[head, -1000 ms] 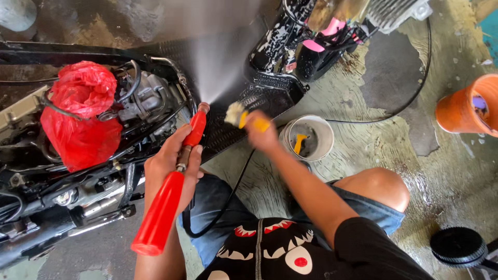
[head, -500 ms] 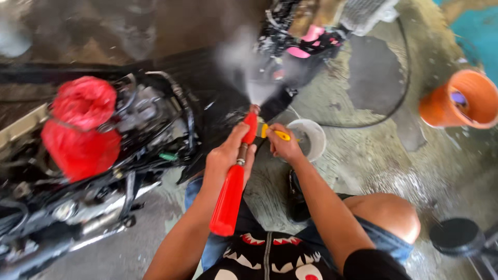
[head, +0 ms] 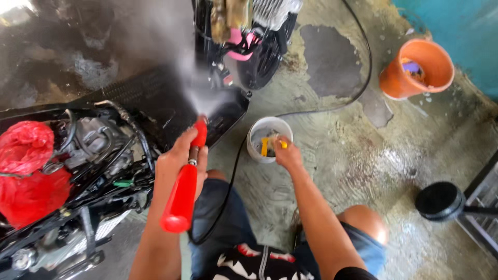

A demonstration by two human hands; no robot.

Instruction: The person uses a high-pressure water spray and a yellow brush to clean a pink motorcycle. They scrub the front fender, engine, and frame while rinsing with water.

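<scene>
1. Red spray gun point(head: 182, 193) gripped in left hand point(head: 174, 163), nozzle spraying mist onto black motorcycle panel point(head: 171, 111).
2. Right hand point(head: 288, 154) closed on yellow brush point(head: 270, 145) at rim of white bucket point(head: 254, 148), just beside panel's right edge.
3. Black hose point(head: 332, 106) crosses wet concrete floor point(head: 353, 155); open floor right of bucket.
4. Orange bucket point(head: 415, 70) far right, well apart.

Soft daylight, even, no hard shadows. Brightest patch at 10–11 o'clock corner, blown out. Wet concrete floor point(head: 363, 171) shows pale glare toward 3–4 o'clock. Spray mist point(head: 192, 78) hazes 12 o'clock area, washing out contrast. Slight motion blur overall; wide-angle bending at edges; near clothing at 6 o'clock soft.
</scene>
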